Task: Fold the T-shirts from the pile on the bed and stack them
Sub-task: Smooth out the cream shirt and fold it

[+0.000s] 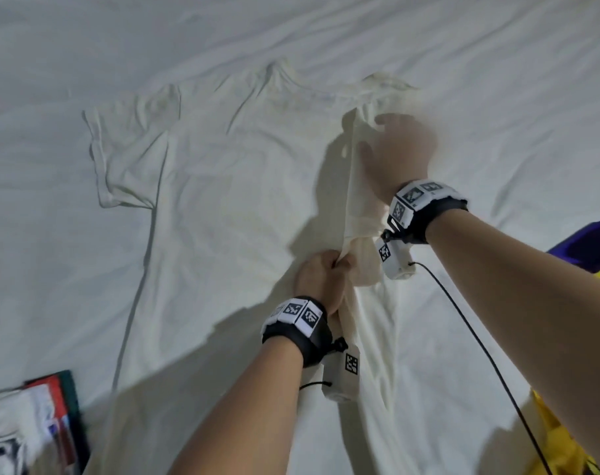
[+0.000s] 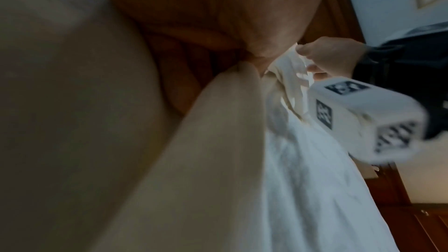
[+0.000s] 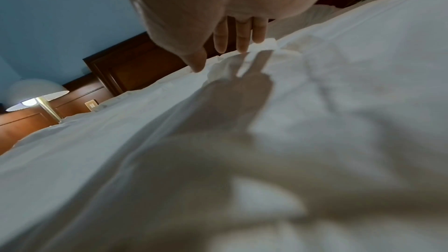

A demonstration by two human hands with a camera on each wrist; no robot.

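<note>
Cream T-shirt [image 1: 223, 200] lies flat on white bed [image 1: 497, 63], spread mostly to the left of both hands. Left hand [image 1: 321, 274] clenches a bunched fold of its right side; right hand [image 1: 399, 149], just beyond, pinches the raised right sleeve w/ fingertips. Folded stack [image 1: 34, 423] sits near-left of left hand; yellow & purple garments [image 1: 566, 440] under right forearm.

Right hand [image 1: 399, 150] motion-blurred, its grip on the white T-shirt [image 1: 230, 186] unclear; yellow garment [image 1: 562, 437] cut off by frame edge.
</note>
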